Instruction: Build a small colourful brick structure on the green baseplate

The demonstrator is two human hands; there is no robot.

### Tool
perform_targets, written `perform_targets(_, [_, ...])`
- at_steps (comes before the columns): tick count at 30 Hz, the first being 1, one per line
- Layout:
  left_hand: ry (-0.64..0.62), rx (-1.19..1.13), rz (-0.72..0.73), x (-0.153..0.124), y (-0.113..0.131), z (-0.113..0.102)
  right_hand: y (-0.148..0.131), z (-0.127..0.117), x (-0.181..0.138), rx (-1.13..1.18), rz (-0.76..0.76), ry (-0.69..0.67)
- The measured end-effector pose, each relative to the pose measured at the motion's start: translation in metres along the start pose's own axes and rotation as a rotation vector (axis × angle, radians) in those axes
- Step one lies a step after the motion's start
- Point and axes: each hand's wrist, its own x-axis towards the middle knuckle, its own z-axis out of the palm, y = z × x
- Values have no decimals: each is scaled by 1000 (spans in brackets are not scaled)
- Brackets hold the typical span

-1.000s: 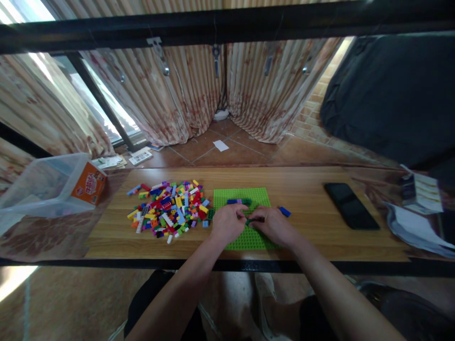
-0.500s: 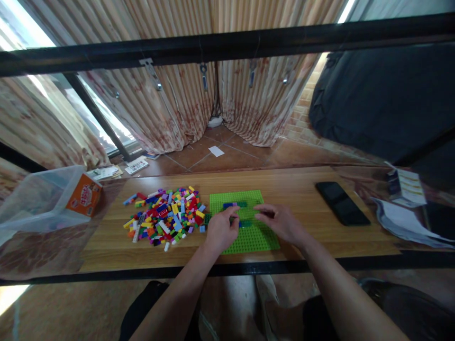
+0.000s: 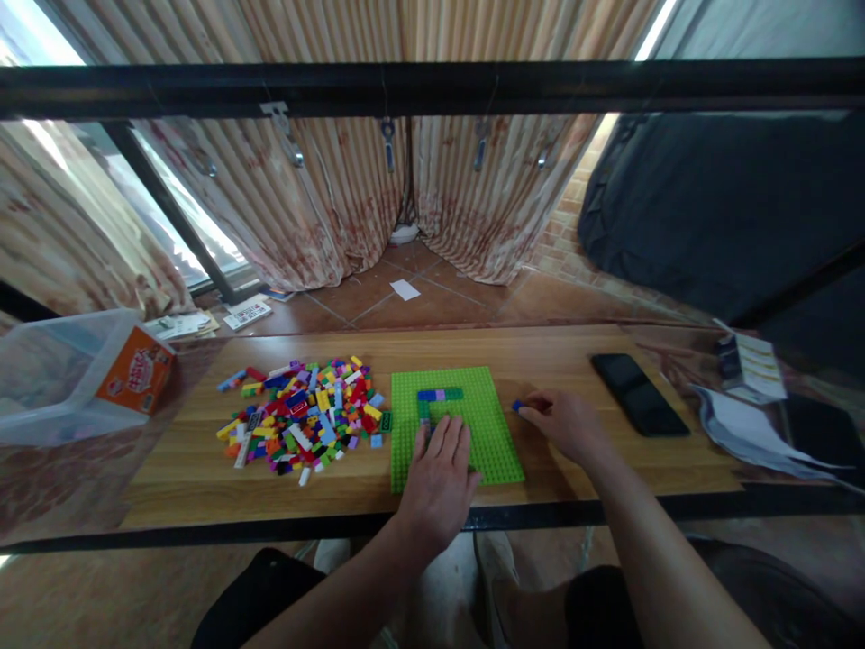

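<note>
Pinches blue brick [image 3: 517, 406] with right hand [image 3: 560, 419], thumb and fingertips closed on it, at wooden surface [image 3: 560, 356] just beyond right edge of green baseplate [image 3: 481, 406]. Rests left hand [image 3: 439, 473] palm down, fingers extended, over baseplate's near edge, partly covering brick column [image 3: 424, 413]; can't tell about anything beneath. Looks like brick-pickup step; next probably calls for firm pinch and squaring of brick to baseplate. Shows joined brick row [image 3: 441, 395] toward baseplate's far-left corner. Shows loose brick pile [image 3: 304, 416] on surface's left half, see-through plastic bin [image 3: 74, 383] past left edge; can't make out bin contents.
</note>
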Motion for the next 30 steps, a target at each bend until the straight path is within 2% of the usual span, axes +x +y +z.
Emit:
perform_targets(7, [-4, 110, -25, -5, 5, 6, -5, 3, 1, -13, -6, 31])
perform_targets(10, [-13, 127, -20, -5, 8, 6, -17, 3, 0, 123, 6, 60])
perform_targets(13, [-23, 132, -9, -5, 9, 6, -39, 8, -1, 319, 1, 32])
perform_targets(15, [-18, 126, -7, -4, 9, 5, -56, 15, -3, 366, 2, 7])
perform_targets(21, [15, 47, -29, -6, 10, 5, -85, 34, -8, 173, -28, -21])
perform_targets(30, [0, -35, -57, -3, 12, -1, -86, 47, -8, 6, -43, 32])
